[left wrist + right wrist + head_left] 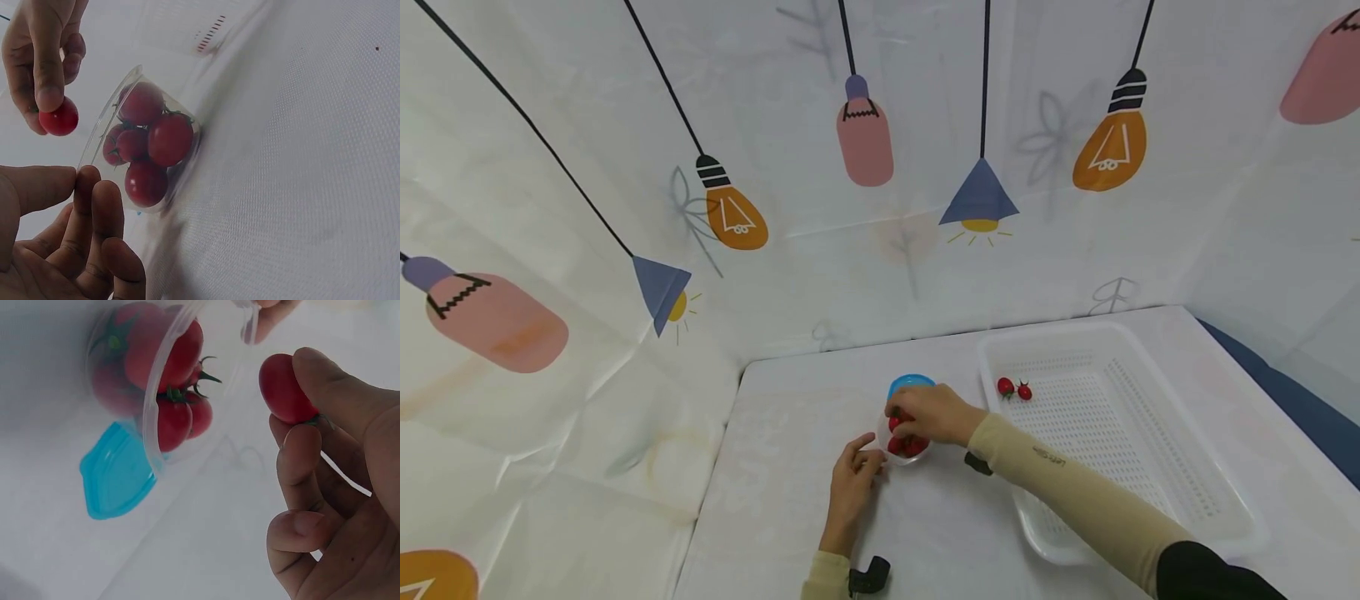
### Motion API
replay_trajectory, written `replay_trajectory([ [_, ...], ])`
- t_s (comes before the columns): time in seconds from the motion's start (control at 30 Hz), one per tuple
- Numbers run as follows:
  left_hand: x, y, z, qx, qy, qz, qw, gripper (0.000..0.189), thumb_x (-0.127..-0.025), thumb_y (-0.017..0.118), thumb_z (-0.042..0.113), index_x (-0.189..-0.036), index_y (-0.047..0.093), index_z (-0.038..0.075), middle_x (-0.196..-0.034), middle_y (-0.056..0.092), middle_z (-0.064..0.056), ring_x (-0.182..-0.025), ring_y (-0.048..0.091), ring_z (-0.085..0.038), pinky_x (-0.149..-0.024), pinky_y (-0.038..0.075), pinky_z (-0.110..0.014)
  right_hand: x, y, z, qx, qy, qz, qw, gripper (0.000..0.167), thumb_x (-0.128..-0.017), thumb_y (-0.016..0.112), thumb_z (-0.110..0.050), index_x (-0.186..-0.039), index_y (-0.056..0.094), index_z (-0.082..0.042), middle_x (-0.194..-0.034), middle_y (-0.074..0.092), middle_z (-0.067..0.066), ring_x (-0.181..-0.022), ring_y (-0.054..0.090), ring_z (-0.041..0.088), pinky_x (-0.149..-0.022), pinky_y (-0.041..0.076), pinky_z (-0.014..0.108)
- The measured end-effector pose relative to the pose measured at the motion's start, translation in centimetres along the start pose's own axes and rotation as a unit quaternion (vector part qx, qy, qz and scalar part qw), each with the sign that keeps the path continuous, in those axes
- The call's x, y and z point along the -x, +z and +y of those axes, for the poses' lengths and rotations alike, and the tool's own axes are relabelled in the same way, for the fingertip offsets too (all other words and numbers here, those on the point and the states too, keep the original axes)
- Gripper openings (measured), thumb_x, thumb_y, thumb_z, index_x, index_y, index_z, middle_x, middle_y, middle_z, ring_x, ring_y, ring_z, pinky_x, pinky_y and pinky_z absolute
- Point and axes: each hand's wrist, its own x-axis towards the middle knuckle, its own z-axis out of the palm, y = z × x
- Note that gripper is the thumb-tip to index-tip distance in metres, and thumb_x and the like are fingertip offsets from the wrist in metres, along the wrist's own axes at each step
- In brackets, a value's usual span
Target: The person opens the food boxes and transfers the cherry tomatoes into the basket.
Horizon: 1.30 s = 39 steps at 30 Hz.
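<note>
My right hand (936, 414) pinches a cherry tomato (284, 387) between thumb and fingers, just above the mouth of a clear round plastic container (128, 80). Several red tomatoes (170, 139) with green stems lie inside that container. On its left side, my left hand (853, 479) holds the rim between thumb and index finger, the other fingers loosely bent. A blue lid (119, 475) lies on the table behind the container, partly hidden by my right hand in the head view.
To the right stands a white perforated plastic basket (1075, 400), with two small tomatoes (1015, 389) near its far left corner. A white cloth covers the table (797, 425). Behind it hangs a white curtain (820, 275) printed with lamps.
</note>
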Motion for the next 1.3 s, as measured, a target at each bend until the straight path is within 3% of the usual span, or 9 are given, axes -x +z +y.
replay_trajectory([
  [0.43,0.0,0.0,0.1,0.001,-0.002,-0.002,1.0,0.039,-0.102,0.06,0.011,-0.138,0.054,-0.003,-0.105,0.071,-0.022,-0.097,0.064,-0.04,-0.078,0.051,-0.035,0.6,-1.7,0.8,-0.062,0.021,0.038,0.9971,0.022,-0.09,0.077,-0.031,-0.106,0.068,-0.019,-0.096,0.066,-0.01,-0.091,0.065,0.016,-0.075,0.053,0.034],
  [0.67,0.1,0.0,0.2,0.001,-0.006,-0.002,1.0,0.04,-0.102,0.06,0.013,-0.138,0.054,-0.003,-0.107,0.07,-0.025,-0.098,0.065,-0.043,-0.078,0.05,-0.034,1.2,-2.0,1.5,-0.054,0.03,0.051,0.9968,0.026,-0.091,0.077,-0.031,-0.112,0.068,-0.018,-0.099,0.067,-0.011,-0.09,0.062,0.01,-0.078,0.054,0.03],
  [0.9,0.1,0.2,0.4,-0.008,-0.008,0.003,0.9999,0.04,-0.102,0.06,0.013,-0.138,0.054,-0.003,-0.108,0.07,-0.023,-0.098,0.065,-0.042,-0.08,0.05,-0.035,2.1,-3.6,2.4,-0.054,0.04,0.068,0.9954,0.036,-0.091,0.076,-0.037,-0.119,0.07,-0.016,-0.108,0.07,-0.007,-0.092,0.064,0.011,-0.076,0.054,0.029],
  [1.3,0.2,0.5,0.5,-0.017,-0.008,0.011,0.9998,0.04,-0.102,0.059,0.012,-0.138,0.053,-0.004,-0.107,0.07,-0.023,-0.098,0.065,-0.042,-0.083,0.05,-0.04,4.0,-5.1,5.0,-0.074,0.061,0.096,0.9908,0.033,-0.09,0.077,-0.037,-0.116,0.071,-0.017,-0.102,0.069,-0.01,-0.075,0.057,0.009,-0.066,0.05,0.028],
])
